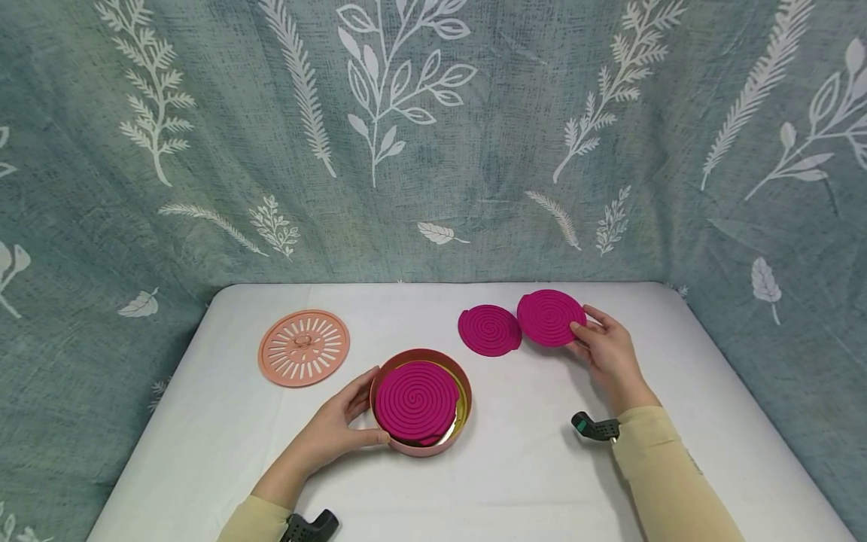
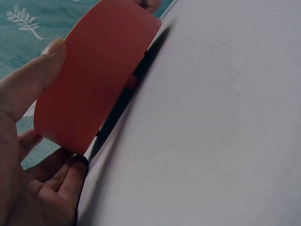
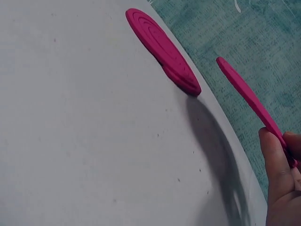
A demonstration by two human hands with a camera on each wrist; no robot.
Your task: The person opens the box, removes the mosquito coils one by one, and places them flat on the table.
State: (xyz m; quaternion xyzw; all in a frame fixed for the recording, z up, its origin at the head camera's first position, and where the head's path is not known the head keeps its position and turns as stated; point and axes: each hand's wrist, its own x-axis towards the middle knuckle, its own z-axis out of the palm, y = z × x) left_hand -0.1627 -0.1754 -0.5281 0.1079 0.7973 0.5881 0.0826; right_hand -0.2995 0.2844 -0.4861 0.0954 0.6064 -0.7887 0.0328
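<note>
Between the thumb and fingers of my right hand [image 1: 606, 350] a magenta mosquito coil [image 1: 550, 318] is pinched by its right edge. The right wrist view shows that coil [image 3: 249, 96] edge-on, raised above the table. A second mosquito coil [image 1: 489, 330] lies flat just left of it. My left hand [image 1: 339, 421] grips the side of a round, salmon-coloured tin [image 1: 421, 450], thumb at the front and fingers behind. Another mosquito coil [image 1: 416, 399] sits inside the tin, over a gold-coloured interior. In the left wrist view the tin's outer wall [image 2: 99, 70] and small feet show.
A round slotted lid [image 1: 303, 366] with a small ring on top lies at the back left of the white table [image 1: 515, 467]. Behind the table hangs a green leaf-patterned cloth [image 1: 501, 211]. Each wrist wears a small black camera.
</note>
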